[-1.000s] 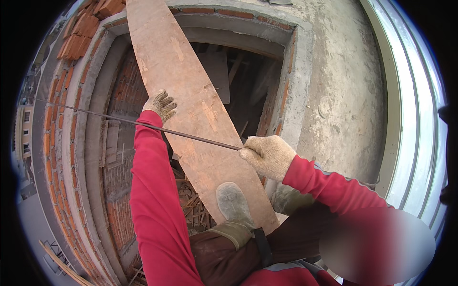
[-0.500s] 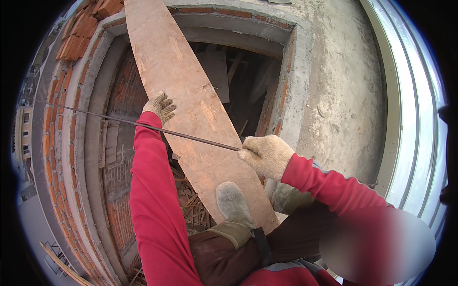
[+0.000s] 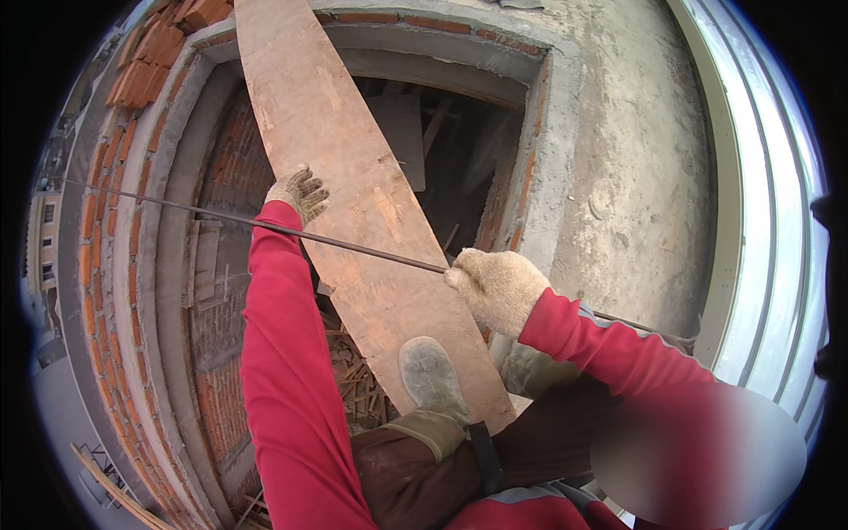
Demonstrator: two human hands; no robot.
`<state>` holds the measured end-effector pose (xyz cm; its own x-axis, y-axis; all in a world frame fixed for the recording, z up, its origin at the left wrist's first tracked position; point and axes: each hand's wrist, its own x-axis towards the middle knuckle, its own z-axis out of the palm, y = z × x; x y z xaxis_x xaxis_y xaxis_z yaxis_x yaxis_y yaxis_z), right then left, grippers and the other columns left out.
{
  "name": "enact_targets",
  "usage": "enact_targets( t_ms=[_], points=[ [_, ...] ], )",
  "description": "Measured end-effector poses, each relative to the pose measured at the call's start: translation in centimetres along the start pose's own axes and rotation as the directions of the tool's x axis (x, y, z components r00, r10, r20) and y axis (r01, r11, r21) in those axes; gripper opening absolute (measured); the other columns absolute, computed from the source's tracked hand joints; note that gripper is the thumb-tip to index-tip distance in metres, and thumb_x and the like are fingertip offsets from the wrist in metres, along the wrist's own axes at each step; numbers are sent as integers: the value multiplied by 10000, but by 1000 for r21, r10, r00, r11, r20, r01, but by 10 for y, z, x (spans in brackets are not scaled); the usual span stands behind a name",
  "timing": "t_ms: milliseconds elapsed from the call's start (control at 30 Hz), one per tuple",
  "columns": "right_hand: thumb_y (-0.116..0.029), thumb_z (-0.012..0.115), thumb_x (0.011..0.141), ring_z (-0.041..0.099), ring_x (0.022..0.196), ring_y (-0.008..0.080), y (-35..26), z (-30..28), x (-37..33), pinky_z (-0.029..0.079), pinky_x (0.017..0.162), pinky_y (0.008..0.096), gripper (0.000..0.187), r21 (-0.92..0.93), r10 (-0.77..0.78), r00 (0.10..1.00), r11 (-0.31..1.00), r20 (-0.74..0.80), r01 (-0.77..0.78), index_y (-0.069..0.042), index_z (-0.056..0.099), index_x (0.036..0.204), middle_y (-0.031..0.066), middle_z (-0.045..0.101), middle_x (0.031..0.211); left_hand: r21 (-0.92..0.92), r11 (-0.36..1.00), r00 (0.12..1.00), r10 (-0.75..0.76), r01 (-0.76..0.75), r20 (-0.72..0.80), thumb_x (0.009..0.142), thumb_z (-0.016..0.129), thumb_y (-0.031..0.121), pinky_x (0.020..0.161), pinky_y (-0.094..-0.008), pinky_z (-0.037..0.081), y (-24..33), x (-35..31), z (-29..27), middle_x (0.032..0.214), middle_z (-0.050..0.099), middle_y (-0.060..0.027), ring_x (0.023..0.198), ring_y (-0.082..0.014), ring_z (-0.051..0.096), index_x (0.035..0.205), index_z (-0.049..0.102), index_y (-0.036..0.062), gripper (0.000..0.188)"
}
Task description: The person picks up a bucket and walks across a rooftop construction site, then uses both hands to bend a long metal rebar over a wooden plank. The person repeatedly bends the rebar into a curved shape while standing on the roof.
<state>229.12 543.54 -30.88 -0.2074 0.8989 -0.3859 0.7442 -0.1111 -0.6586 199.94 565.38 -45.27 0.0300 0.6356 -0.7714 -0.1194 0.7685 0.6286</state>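
Rough grey concrete surrounds a deep opening with a brick-edged rim [image 3: 564,168], and a long wooden board [image 3: 358,177] slants across it. Nearest, at the bottom, are dark trousers [image 3: 402,473] and a grey boot [image 3: 430,371], its sole on the lower part of the board. Just beyond the boot, the right hand [image 3: 497,290], in a pale knitted glove, is closed around the near part of a thin dark rod [image 3: 371,251], its fingers curled in and the thumb side toward the rod. From that fist the rod runs leftward over the board, passes across the left red sleeve [image 3: 287,309] near the wrist, and reaches out past the brick wall [image 3: 99,327]; whether it touches the sleeve cannot be told. Farther up the board, the left hand [image 3: 300,192], gloved too, lies over the left edge of the wood with its fingers a little apart, the rod outside its grasp. How firmly it presses cannot be told. Below the board, scrap wood [image 3: 358,375] lies down in the opening. To the right are the concrete floor [image 3: 632,194] and bright ridged sheeting [image 3: 777,221]. Toward the far left corner, orange bricks [image 3: 146,71] are stacked beside the rim, and a pale building [image 3: 44,238] shows beyond the wall.
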Motion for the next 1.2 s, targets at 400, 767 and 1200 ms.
enact_targets(
  t_ms=[400, 767, 1200],
  points=[
    [-305, 516, 937, 590, 622, 381, 3, -2, 1, 465, 585, 415, 327, 74, -74, 997, 994, -13, 75, 1, 599, 860, 211, 570, 649, -39, 999, 1000, 21, -21, 8, 924, 532, 401, 840, -462, 483, 2, -3, -2, 1317, 514, -152, 1078, -370, 574, 1326, 437, 115, 502],
    [-296, 500, 925, 630, 701, 390, -4, -9, 1, 499, 669, 462, 335, 81, -38, 998, 996, 54, 34, 11, 626, 881, 219, 621, 703, -19, 1000, 1000, 16, -16, -14, 924, 522, 408, 858, -470, 476, 4, -4, -2, 1344, 494, -159, 1103, -383, 562, 1339, 426, 111, 519],
    [-298, 545, 922, 609, 587, 327, 4, -2, 4, 478, 577, 389, 316, 114, -96, 995, 989, -13, 97, 7, 628, 908, 186, 587, 641, 0, 1000, 1000, 2, -2, 10, 927, 496, 447, 924, -455, 429, 3, -10, 2, 1411, 422, -132, 1191, -339, 501, 1396, 367, 115, 589]
  ],
)
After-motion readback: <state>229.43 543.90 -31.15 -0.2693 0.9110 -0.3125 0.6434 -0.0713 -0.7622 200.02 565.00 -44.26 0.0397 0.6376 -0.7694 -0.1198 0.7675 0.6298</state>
